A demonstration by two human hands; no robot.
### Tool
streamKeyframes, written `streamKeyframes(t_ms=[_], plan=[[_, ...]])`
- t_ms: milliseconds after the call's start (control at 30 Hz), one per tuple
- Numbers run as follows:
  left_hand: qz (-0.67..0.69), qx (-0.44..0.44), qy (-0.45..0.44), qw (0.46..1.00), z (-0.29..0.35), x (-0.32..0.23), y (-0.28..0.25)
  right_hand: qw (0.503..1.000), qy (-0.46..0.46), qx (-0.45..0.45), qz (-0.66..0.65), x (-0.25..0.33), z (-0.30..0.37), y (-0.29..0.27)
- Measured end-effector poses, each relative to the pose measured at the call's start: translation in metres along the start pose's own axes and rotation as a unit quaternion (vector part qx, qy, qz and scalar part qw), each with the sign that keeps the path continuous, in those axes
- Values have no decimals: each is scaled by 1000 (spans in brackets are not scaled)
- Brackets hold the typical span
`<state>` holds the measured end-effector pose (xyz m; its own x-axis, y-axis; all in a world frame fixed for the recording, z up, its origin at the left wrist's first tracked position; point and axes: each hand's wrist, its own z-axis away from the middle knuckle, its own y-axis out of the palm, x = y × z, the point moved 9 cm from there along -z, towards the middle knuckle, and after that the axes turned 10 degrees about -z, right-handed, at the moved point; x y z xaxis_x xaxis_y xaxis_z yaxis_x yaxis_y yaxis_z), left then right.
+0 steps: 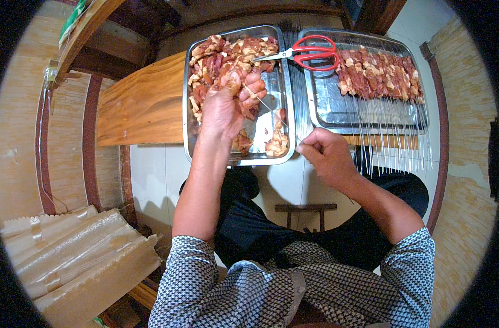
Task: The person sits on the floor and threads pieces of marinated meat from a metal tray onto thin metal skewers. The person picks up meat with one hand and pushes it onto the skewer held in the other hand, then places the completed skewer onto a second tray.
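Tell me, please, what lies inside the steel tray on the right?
The right tray holds a row of meat-loaded skewers; red-handled scissors rest across its rim. Whatever lies beneath the meat is covered.

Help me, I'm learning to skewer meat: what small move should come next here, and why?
Probably push the meat piece further down the skewer: the left hand grips meat at the thin stick's tip, while the right hand pinches its lower end, with most of its length bare.

two steel trays (286, 98), one pair of scissors (309, 53)
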<state>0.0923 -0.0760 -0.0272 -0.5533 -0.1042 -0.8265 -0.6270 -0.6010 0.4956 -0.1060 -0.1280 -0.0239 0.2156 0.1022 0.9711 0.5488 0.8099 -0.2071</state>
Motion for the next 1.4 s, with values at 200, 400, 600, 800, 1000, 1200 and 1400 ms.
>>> streamKeyframes(t_ms=[200, 400, 600, 800, 1000, 1200, 1400], plan=[[5, -15, -7, 1000, 1, 4, -2, 999, 46, -12, -5, -10, -1, -2], [75, 74, 3, 994, -8, 11, 6, 1000, 0, -24, -6, 1, -3, 2], [-56, -15, -26, 998, 5, 8, 10, 998, -9, -59, 12, 4, -6, -11], [-75, 29, -54, 995, 0, 18, 2, 998, -28, -37, 40, 16, -9, -7], [-76, -1, -36, 996, 7, 18, 16, 996, -84, -18, 37, 22, -15, -4], [-9, 50, -25, 998, 6, 12, 20, 996, -78, -26, 24, 17, -15, -10], [27, -28, -6, 999, 2, 4, 3, 996, -79, -12, 29, 17, -13, -5]])
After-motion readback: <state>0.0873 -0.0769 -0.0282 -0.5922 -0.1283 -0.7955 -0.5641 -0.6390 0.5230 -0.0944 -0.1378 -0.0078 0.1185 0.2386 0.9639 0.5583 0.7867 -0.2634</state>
